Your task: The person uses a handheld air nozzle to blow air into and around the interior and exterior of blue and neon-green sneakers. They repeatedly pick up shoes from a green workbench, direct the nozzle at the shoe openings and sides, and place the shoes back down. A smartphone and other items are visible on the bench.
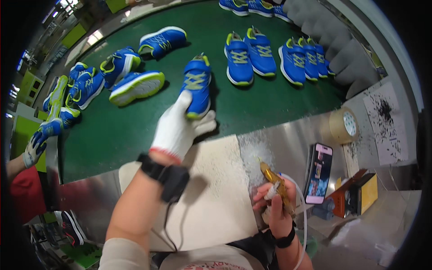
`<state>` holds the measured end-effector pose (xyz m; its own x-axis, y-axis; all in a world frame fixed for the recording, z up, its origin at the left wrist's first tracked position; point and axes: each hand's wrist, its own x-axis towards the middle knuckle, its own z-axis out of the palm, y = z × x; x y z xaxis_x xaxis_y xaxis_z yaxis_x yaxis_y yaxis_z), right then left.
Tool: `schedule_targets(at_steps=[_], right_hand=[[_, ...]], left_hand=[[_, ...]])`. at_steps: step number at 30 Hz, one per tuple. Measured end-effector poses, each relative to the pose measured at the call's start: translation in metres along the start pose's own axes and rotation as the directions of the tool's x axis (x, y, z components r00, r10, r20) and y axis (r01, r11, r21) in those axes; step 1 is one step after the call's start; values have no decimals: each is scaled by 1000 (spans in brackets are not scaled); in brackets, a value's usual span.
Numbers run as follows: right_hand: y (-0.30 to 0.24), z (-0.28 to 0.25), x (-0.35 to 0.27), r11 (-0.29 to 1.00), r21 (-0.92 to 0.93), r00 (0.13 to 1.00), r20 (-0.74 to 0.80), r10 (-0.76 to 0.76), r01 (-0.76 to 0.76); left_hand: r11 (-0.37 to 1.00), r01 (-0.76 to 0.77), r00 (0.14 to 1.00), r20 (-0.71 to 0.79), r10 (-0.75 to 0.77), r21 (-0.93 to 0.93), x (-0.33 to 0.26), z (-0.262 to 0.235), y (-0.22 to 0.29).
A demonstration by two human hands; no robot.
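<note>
Head view, looking down on a green surface (pixel 135 139) with a bare metal edge (pixel 297 139). The left grip (pixel 177 126), a white-gloved hand, was partly closed about the toe of a blue shoe (pixel 196 85), thumb over the upper and fingers toward the far side of the toe. This shoe, with yellow-green lacing, was over the green surface with its toe toward the wearer; whether it was lifted could not be told. The right grip (pixel 280 220), bare-skinned, was closed around an amber tool (pixel 270 175), whose nozzle pointed up and left; a pale tube (pixel 305 216) curved down beside it. Between the forearms lay a cream sheet (pixel 211 198).

Matching shoes stood in a row (pixel 249 56) at right and lay in a loose cluster (pixel 90 85) at left, where another person's gloved hand (pixel 33 150) was at the nearest shoes.

Writing: reddish printed lettering, cut by the lower edge, crossed the shirt (pixel 211 263); the core of the tape roll (pixel 339 127) bore small, unreadable print. A phone (pixel 318 173) displayed coloured pictures, its details too small to read. A yellow-and-black box (pixel 366 193) was near the phone.
</note>
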<state>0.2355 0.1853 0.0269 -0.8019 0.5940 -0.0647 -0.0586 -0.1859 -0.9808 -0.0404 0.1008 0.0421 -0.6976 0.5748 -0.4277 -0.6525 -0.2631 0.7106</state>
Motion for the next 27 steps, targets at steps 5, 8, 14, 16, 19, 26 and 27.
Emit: schedule_targets(at_steps=[5,8,14,16,19,26,27], right_hand=[[6,0,0,999,13,998,47,46,-47],[6,-8,-1,997,25,997,26,75,-76],[6,-7,-2,991,94,995,37,90,-94],[10,-12,-2,991,74,994,34,104,-107],[5,-8,-1,995,12,994,31,101,-102],[-6,7,-13,970,-243,996,80,28,-8],[-7,11,-19,962,-272,996,87,31,-6]], left_hand=[[16,-186,933,171,318,982,124,-13,13],[-341,-66,936,177,304,938,88,23,50],[-664,8,795,399,458,747,24,-64,84],[-611,147,870,192,454,778,-9,-68,77],[-493,241,797,119,592,836,-56,-104,85],[-192,-365,455,355,817,911,-131,-119,117],[92,-517,494,209,844,851,-145,-116,111]])
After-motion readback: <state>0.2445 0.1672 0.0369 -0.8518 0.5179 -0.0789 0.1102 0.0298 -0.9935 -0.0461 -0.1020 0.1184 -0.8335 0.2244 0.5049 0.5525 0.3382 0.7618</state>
